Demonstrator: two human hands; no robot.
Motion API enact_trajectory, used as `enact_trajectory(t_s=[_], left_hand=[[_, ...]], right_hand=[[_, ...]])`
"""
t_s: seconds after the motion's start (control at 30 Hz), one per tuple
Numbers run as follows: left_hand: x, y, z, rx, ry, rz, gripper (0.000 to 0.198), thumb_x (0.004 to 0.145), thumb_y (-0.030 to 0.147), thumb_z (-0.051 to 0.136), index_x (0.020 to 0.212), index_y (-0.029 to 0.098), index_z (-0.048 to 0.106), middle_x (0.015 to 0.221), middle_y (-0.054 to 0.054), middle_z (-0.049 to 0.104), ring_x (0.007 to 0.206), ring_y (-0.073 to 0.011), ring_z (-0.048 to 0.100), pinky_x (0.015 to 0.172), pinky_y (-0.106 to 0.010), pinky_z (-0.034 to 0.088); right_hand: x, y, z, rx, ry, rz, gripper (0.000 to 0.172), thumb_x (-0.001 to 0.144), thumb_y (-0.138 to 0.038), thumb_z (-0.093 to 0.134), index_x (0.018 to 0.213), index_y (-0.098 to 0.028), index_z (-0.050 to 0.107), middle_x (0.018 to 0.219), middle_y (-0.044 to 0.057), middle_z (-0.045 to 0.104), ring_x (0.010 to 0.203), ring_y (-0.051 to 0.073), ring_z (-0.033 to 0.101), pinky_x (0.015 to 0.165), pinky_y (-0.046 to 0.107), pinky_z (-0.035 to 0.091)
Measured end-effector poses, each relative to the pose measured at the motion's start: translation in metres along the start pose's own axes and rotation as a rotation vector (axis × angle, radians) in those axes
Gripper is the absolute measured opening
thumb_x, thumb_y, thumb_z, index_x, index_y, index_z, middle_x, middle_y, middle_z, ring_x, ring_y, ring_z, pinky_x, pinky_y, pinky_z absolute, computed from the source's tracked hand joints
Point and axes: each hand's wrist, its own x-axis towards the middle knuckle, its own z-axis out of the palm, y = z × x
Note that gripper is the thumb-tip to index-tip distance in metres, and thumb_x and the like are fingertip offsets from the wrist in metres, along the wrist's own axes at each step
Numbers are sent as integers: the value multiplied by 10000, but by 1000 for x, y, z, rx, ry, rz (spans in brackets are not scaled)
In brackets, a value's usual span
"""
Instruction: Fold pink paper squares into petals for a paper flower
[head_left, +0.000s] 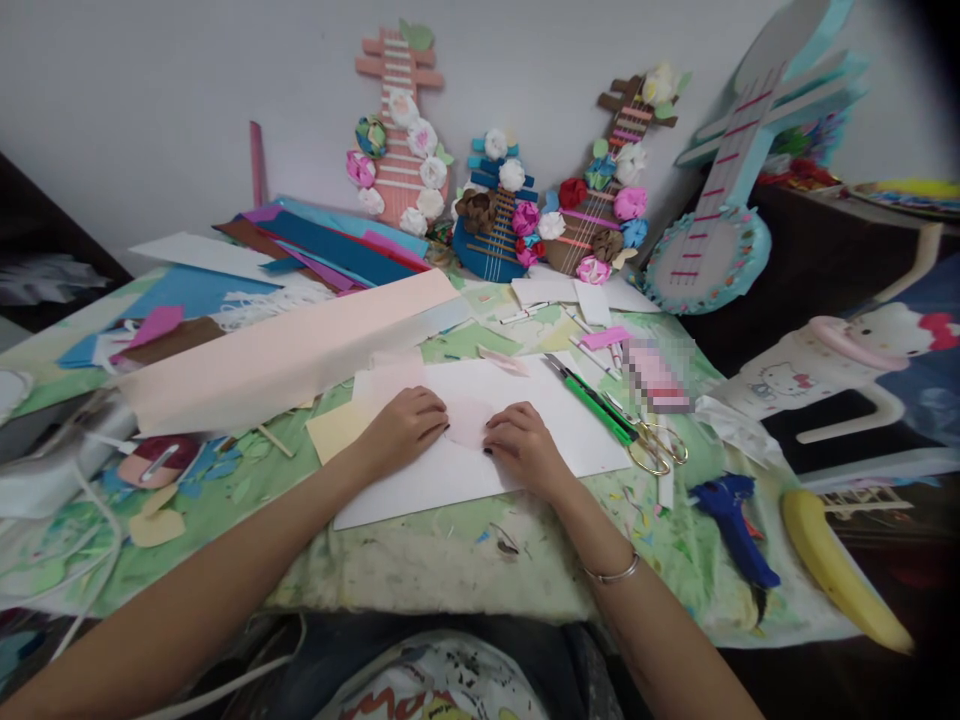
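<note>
**Pink piece (469, 420) pressed flat, not yet shaped**

Left hand (409, 425) and right hand (525, 447) sit close together, bent fingertips on either edge of the piece; whether they pinch it I cannot tell. It lies on a white sheet (450, 480) mid-bench (420, 560). It looks cut out, but nothing is folded or stuck. Cutter (592, 400), scissors (652, 445) and glue gun (731, 520) lie to the right; flowered guitars (499, 225) lean on the wall.

A home craft table: paper guitars (495, 215), foam sheets (330, 245), glue gun (731, 525).
</note>
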Motion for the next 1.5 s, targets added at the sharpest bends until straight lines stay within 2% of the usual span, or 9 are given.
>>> enact_trajectory(t_s=[0.23, 0.43, 0.73, 0.8, 0.93, 0.97, 1.1, 1.37, 1.5], left_hand=[[-9, 2, -6, -46, 2, 3, 182, 842, 146, 531, 971, 158, 660, 1042, -119, 634, 1039, -242, 543, 911, -430, 436], [-10, 6, -10, -36, -18, 46, 251, 808, 290, 634, 1015, 146, 632, 1111, -148, 606, 1107, -286, 510, 939, -462, 415], [-6, 14, -2, 19, 58, 70, 135, 870, 127, 531, 931, 156, 647, 913, -87, 671, 931, -219, 547, 831, -395, 446], [-7, 15, -2, 9, 68, 53, 131, 867, 127, 536, 914, 153, 656, 874, -84, 665, 889, -212, 543, 808, -391, 451], [-8, 15, 0, -32, 116, -2, 130, 866, 134, 541, 889, 149, 669, 822, -80, 642, 825, -189, 534, 766, -355, 468], [-8, 15, 0, -45, 124, -13, 130, 865, 135, 542, 884, 148, 671, 817, -79, 639, 820, -186, 533, 757, -347, 471], [-9, 15, 1, -85, 121, -32, 137, 865, 139, 546, 876, 152, 682, 807, -77, 642, 819, -189, 533, 750, -347, 473], [-10, 7, 1, -175, 63, -56, 124, 876, 167, 558, 869, 181, 681, 827, -47, 693, 810, -181, 574, 787, -357, 467], [-11, 10, -3, -225, 14, -112, 98, 852, 178, 586, 831, 184, 681, 857, -54, 666, 840, -180, 574, 765, -321, 480]], right_hand=[[5, -4, 6, -59, -42, 23, 89, 834, -111, 574, 800, -177, 624, 969, 81, 652, 950, 236, 465, 822, 415, 392], [4, -4, 6, -24, -45, 84, 82, 835, -105, 569, 834, -187, 573, 1033, 84, 602, 1002, 232, 467, 843, 406, 391], [4, 4, -4, 66, -27, 128, 107, 867, -108, 515, 826, -201, 549, 1021, 72, 576, 1002, 216, 478, 885, 397, 388], [3, 3, -6, 71, -32, 130, 57, 848, -150, 573, 864, -204, 563, 1046, 75, 571, 1025, 228, 471, 895, 408, 379], [2, -1, -7, 57, -56, 109, 341, 699, -290, 772, 964, -204, 574, 1088, 81, 566, 1057, 259, 455, 899, 425, 368], [2, -2, -7, 45, -51, 104, 338, 693, -282, 778, 955, -204, 580, 1081, 79, 571, 1050, 258, 457, 891, 424, 368], [1, -2, -4, 13, 8, 101, 96, 792, -137, 653, 836, -209, 607, 1010, 58, 605, 999, 231, 470, 855, 405, 363], [-1, 2, -3, 34, -34, 141, 112, 780, -99, 656, 800, -207, 637, 820, 25, 646, 878, 204, 499, 785, 368, 367], [-1, 2, -1, 36, -53, 186, 78, 786, -132, 666, 804, -207, 655, 802, 28, 648, 863, 200, 512, 763, 352, 371]])
